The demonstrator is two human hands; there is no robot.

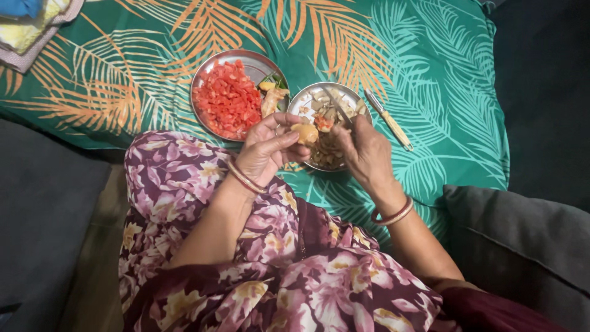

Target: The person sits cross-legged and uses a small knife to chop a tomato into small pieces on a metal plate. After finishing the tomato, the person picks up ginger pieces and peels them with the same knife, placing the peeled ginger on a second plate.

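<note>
Your left hand [267, 147] is curled around a small peeled yellowish potato [305, 133], fingers and thumb grasping it just above the near rim of the small steel plate [299, 103]. Your right hand [362, 150] is clenched on a knife [337, 108], whose thin blade slants up and away over that same plate, its tip close to the potato. The small steel plate is heaped with pale peelings and scraps. Touching its left edge sits a larger steel plate [258, 61] filled with chopped red tomato [227, 99], with a few green and pale pieces on the side nearest the small plate. Just right of the small plate lies a peeler [388, 118] with a light handle, on the green palm-leaf bedsheet [430, 67].
</note>
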